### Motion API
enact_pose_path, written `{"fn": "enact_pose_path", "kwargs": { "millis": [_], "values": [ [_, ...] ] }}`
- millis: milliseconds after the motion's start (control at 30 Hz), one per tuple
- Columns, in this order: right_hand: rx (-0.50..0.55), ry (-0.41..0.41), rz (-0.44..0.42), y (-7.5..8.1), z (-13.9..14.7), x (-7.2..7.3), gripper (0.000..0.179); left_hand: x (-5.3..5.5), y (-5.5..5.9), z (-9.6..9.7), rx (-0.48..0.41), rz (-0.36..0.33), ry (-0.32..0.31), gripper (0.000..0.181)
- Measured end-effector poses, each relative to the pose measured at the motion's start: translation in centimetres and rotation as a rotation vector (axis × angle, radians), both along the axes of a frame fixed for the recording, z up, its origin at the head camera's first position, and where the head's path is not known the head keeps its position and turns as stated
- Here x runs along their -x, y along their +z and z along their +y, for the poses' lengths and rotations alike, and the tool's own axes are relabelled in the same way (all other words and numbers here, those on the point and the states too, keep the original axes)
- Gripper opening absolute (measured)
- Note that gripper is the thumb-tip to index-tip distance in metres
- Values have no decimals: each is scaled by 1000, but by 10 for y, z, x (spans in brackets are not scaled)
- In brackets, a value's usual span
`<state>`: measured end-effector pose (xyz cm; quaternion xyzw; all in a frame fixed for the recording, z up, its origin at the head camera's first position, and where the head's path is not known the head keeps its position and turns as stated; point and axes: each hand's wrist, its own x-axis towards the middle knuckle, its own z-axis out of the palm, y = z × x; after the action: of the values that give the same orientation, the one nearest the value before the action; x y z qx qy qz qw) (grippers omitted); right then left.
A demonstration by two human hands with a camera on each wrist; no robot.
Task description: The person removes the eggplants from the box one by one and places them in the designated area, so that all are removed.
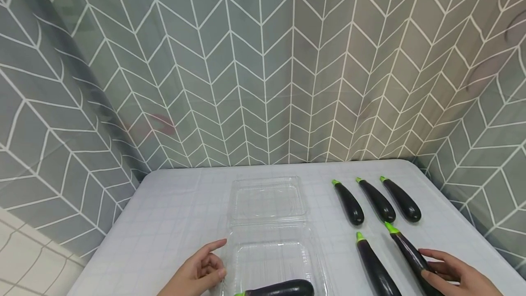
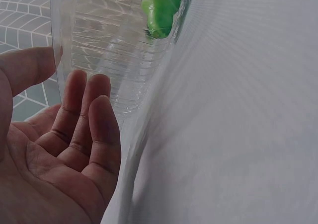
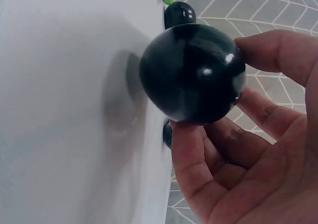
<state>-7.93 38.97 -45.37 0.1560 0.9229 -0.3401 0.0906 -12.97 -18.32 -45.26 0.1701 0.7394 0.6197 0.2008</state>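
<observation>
A clear plastic clamshell container (image 1: 269, 259) lies unfolded, its lid (image 1: 269, 200) flat behind the base. One dark eggplant (image 1: 283, 288) sits crosswise in the base; its green stem (image 2: 161, 10) shows through the wall in the left wrist view. At the container's left rim, my left hand (image 1: 199, 271) has its thumb over the edge and its curled fingers beside the outer wall. My right hand (image 1: 460, 275) grips another eggplant (image 3: 191, 75) between thumb and fingers, and that eggplant's stem points away from me. Its lower end is cut off in the head view.
Left of the held one lies another eggplant (image 1: 376, 266). Behind them are three more: a left eggplant (image 1: 349, 203), a middle eggplant (image 1: 377, 200) and a right eggplant (image 1: 402, 200). The table (image 1: 176, 209) has a white cloth, and patterned curtains (image 1: 263, 72) surround it.
</observation>
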Motion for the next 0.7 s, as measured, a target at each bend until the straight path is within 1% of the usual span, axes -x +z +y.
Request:
{"fn": "enact_pose_path", "kwargs": {
  "millis": [233, 467, 567, 700],
  "values": [
    [35, 14, -31, -2, 1, 1, 81, 1, -1, -1, -5, 9, -11, 67],
    [83, 26, -46, -8, 6, 0, 85, 2, -2, -1, -8, -11, -7, 68],
    [73, 23, -32, -12, 8, 0, 82, 3, -2, -1, -7, -8, -11, 68],
    [33, 21, -17, -14, 11, 1, 75, 2, -3, -2, -5, -6, -13, 68]
  ]
}}
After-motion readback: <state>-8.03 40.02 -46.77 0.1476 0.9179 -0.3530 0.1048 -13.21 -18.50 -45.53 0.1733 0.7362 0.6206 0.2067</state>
